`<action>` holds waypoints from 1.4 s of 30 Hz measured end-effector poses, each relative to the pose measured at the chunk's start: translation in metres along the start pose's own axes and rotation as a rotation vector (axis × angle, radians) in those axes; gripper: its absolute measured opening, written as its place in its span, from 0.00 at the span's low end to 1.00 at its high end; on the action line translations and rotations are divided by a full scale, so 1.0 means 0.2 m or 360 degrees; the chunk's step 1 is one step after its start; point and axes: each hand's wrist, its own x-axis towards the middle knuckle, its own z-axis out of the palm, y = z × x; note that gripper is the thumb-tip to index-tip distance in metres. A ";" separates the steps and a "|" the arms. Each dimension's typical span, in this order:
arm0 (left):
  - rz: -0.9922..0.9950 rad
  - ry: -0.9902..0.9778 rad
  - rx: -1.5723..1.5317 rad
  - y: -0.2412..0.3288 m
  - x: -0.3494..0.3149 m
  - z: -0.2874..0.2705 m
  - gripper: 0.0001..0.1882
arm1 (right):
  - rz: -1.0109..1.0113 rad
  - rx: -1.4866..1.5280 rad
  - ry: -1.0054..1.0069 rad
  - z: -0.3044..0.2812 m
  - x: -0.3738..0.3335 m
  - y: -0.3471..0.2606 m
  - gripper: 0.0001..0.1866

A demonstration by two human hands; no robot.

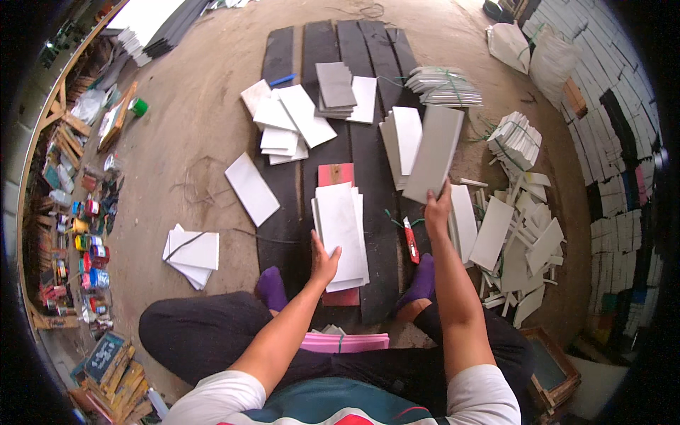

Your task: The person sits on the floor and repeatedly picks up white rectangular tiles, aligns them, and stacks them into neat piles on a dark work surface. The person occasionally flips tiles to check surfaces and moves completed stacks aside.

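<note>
My right hand [438, 210] grips the lower end of a long grey rectangular board [435, 152], tilted above the dark planks. My left hand [324, 262] rests against the left edge of a stack of white boards [340, 234], fingers stretched and thumb apart on top. That stack lies between my feet on a reddish-pink board [335, 173], which shows at both ends. Just left of the raised board, more white boards [406, 134] stand in a pile, partly covered by it. A red utility knife [411, 241] lies near my right foot.
Loose white boards [294, 120] and a grey stack [336, 85] lie farther out on the dark planks [287, 53]. Tied bundles [445, 86] and a heap of offcuts [528, 241] are at right. A single white board [252, 189] lies left; paint cans [94, 255] line the far left.
</note>
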 end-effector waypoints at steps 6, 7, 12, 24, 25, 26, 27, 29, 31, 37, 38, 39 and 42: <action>-0.0013 0.0075 -0.0318 0.03 0.06 -0.03 0.40 | 0.0048 0.0400 -0.0862 0.31 -0.70 0.08 0.37; -0.0006 0.0035 -0.0344 0.05 0.07 -0.01 0.39 | -0.0078 0.0281 -0.0853 0.31 -0.81 0.14 0.37; -0.0027 -0.0075 -0.0408 0.02 0.06 -0.05 0.38 | 0.0063 -0.0556 -0.0983 0.21 -1.12 -0.21 0.34; 0.0119 -0.0006 -0.0342 -0.05 0.05 0.05 0.41 | 0.0132 -0.0214 -0.0981 0.46 -1.00 -0.01 0.43; 0.0132 -0.0010 -0.0365 -0.06 0.05 0.05 0.41 | 0.0204 -0.0168 -0.0968 0.47 -1.04 -0.04 0.45; 0.0145 -0.0014 -0.0389 -0.08 0.05 0.04 0.42 | 0.0146 -0.0133 -0.0979 0.48 -1.05 -0.04 0.48; 0.0108 -0.0003 -0.0493 -0.09 0.05 0.04 0.43 | 0.0183 -0.0116 -0.0969 0.48 -1.04 -0.05 0.48; 0.0023 -0.0007 -0.0699 0.01 0.02 0.00 0.44 | 0.0279 -0.0089 -0.0933 0.46 -1.01 -0.09 0.49; -0.0108 -0.0036 -0.0638 -0.01 0.07 -0.02 0.44 | 0.0365 -0.0048 -0.0852 0.48 -1.00 -0.11 0.46; -0.0116 -0.0051 -0.0633 0.05 0.08 -0.01 0.43 | 0.0293 -0.0206 -0.0846 0.50 -1.04 -0.10 0.41; -0.0069 -0.0043 -0.0609 0.05 0.09 -0.01 0.43 | 0.0251 -0.0198 -0.0797 0.50 -1.03 -0.10 0.40; -0.0022 -0.0036 -0.0584 0.06 0.10 0.00 0.43 | 0.0209 -0.0190 -0.0748 0.51 -1.02 -0.09 0.40; 0.0034 0.0009 -0.0146 0.01 0.11 0.03 0.46 | 0.0225 -0.0211 -0.0695 0.50 -1.01 -0.09 0.38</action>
